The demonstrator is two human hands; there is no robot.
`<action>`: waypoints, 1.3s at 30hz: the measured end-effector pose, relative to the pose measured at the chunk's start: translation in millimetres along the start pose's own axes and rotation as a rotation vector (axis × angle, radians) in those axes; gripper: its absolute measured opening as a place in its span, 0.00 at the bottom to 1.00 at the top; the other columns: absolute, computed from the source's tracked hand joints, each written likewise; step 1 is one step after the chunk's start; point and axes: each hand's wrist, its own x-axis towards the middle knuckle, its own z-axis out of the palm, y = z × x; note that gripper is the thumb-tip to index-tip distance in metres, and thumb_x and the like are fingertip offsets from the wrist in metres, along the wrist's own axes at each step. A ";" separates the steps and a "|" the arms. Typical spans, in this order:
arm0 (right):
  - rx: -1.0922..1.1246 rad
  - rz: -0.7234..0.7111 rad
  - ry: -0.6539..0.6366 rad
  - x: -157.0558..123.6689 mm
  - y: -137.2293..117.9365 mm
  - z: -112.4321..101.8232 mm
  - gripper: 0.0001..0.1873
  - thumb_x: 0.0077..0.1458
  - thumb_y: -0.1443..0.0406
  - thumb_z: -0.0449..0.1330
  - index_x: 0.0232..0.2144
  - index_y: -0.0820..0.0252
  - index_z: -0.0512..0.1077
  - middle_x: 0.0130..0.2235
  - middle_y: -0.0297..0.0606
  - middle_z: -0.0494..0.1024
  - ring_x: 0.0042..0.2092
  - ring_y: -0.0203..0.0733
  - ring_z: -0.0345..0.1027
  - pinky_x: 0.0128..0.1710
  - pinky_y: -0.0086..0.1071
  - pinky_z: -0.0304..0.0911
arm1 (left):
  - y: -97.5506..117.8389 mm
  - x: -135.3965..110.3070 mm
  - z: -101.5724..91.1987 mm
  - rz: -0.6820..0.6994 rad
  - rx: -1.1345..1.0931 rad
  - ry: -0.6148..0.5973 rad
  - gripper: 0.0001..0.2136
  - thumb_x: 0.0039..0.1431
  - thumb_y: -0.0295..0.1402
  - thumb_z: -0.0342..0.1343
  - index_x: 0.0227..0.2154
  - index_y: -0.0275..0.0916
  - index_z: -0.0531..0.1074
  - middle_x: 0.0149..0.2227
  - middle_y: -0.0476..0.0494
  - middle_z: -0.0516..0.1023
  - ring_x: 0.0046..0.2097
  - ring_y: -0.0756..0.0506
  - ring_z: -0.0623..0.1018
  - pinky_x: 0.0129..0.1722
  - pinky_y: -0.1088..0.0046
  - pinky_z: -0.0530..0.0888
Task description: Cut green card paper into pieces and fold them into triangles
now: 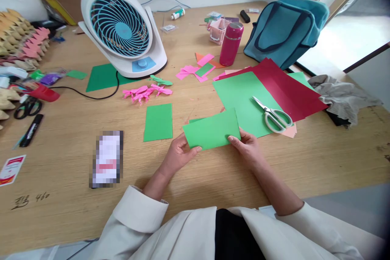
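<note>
Both hands hold one folded green paper sheet [211, 130] just above the wooden table [213, 178]. My left hand [178, 155] pinches its lower left corner, thumb on top. My right hand [247, 146] grips its lower right corner, fingers closed on the edge. A smaller green rectangle [158, 122] lies flat to the left of the hands. A larger green sheet [243, 97] lies behind the held paper, with white-handled scissors [274, 115] resting on it.
Red sheets [283, 87] lie under the green one. A white and blue fan [122, 28] stands at the back left, its cable trailing left. Pink paper shapes [146, 92], a magenta bottle [230, 43], a teal bag [283, 28], a phone [107, 158] and black scissors [27, 108] lie around.
</note>
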 end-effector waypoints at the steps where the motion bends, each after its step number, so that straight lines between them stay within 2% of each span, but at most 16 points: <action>1: -0.017 -0.014 0.003 -0.4 -0.5 0.5 0.17 0.49 0.52 0.68 0.41 0.51 0.79 0.46 0.37 0.80 0.53 0.50 0.69 0.55 0.43 0.63 | 1.5 1.7 1.0 0.020 0.003 0.036 0.12 0.55 0.38 0.64 0.40 0.39 0.77 0.48 0.38 0.78 0.51 0.41 0.76 0.54 0.61 0.71; 4: -0.071 -0.056 -0.007 -1.8 0.2 0.8 0.17 0.49 0.52 0.69 0.40 0.52 0.80 0.45 0.38 0.80 0.50 0.49 0.69 0.53 0.42 0.64 | 7.6 7.4 4.2 0.033 -0.101 0.167 0.20 0.52 0.40 0.66 0.47 0.39 0.72 0.54 0.36 0.72 0.54 0.42 0.74 0.53 0.64 0.71; 7: -0.090 -0.101 -0.040 -3.6 4.8 -0.2 0.13 0.51 0.54 0.68 0.37 0.52 0.79 0.44 0.38 0.79 0.48 0.48 0.69 0.50 0.40 0.65 | 13.7 9.7 5.0 -0.022 -0.263 0.192 0.24 0.52 0.40 0.67 0.49 0.41 0.69 0.52 0.39 0.73 0.53 0.44 0.74 0.52 0.68 0.72; 10: -0.111 -0.148 -0.068 -5.4 10.2 -1.1 0.08 0.53 0.58 0.67 0.33 0.53 0.78 0.43 0.38 0.77 0.48 0.47 0.69 0.49 0.39 0.65 | 18.4 7.4 3.2 -0.117 -0.272 0.158 0.17 0.53 0.41 0.66 0.44 0.40 0.73 0.42 0.44 0.78 0.46 0.46 0.76 0.48 0.69 0.72; 14: -0.136 -0.160 -0.092 -6.7 12.5 -0.7 0.07 0.54 0.58 0.67 0.34 0.54 0.78 0.45 0.38 0.77 0.48 0.47 0.69 0.49 0.38 0.65 | 20.0 3.9 2.3 -0.222 -0.214 0.196 0.12 0.56 0.42 0.63 0.33 0.39 0.77 0.32 0.48 0.77 0.36 0.48 0.74 0.41 0.71 0.72; 17: -0.122 -0.134 -0.094 -6.3 10.5 -0.4 0.10 0.53 0.56 0.67 0.35 0.54 0.78 0.45 0.39 0.77 0.48 0.47 0.69 0.49 0.39 0.65 | 20.1 3.8 4.1 -0.230 -0.198 0.210 0.10 0.55 0.41 0.64 0.32 0.39 0.78 0.32 0.48 0.78 0.35 0.48 0.73 0.40 0.71 0.71; 21: -0.078 -0.081 -0.010 -3.8 7.7 -0.3 0.14 0.54 0.53 0.66 0.39 0.53 0.78 0.43 0.37 0.79 0.47 0.47 0.70 0.49 0.39 0.66 | 22.6 3.5 7.8 -0.248 -0.179 0.179 0.09 0.53 0.39 0.65 0.30 0.38 0.78 0.30 0.49 0.76 0.33 0.49 0.71 0.36 0.72 0.70; 25: 0.000 -0.035 0.044 -1.7 6.2 1.9 0.11 0.54 0.54 0.66 0.34 0.53 0.76 0.37 0.35 0.78 0.40 0.43 0.69 0.44 0.36 0.66 | 25.1 1.7 11.2 -0.264 -0.147 0.164 0.10 0.53 0.39 0.65 0.25 0.38 0.74 0.25 0.51 0.71 0.29 0.50 0.67 0.30 0.74 0.66; 32: -0.025 -0.028 0.117 -1.4 3.0 7.4 0.15 0.48 0.53 0.68 0.29 0.54 0.69 0.30 0.32 0.71 0.33 0.40 0.63 0.35 0.32 0.62 | 21.7 -1.2 14.4 -0.286 -0.115 0.216 0.13 0.55 0.42 0.63 0.23 0.38 0.71 0.23 0.52 0.67 0.28 0.51 0.65 0.29 0.75 0.65; 35: 0.023 -0.025 0.131 -1.1 3.0 8.9 0.16 0.48 0.55 0.69 0.32 0.52 0.66 0.30 0.30 0.69 0.32 0.38 0.62 0.33 0.31 0.61 | 20.7 -2.1 15.8 -0.273 -0.109 0.215 0.12 0.56 0.39 0.62 0.23 0.38 0.69 0.24 0.53 0.65 0.28 0.51 0.63 0.29 0.75 0.63; 39: 0.049 -0.043 0.147 -0.5 1.4 9.9 0.21 0.49 0.57 0.69 0.41 0.48 0.64 0.33 0.29 0.71 0.33 0.38 0.64 0.32 0.30 0.60 | 21.5 -2.3 17.8 -0.264 -0.106 0.249 0.12 0.55 0.37 0.63 0.23 0.39 0.67 0.23 0.54 0.61 0.27 0.52 0.61 0.27 0.76 0.60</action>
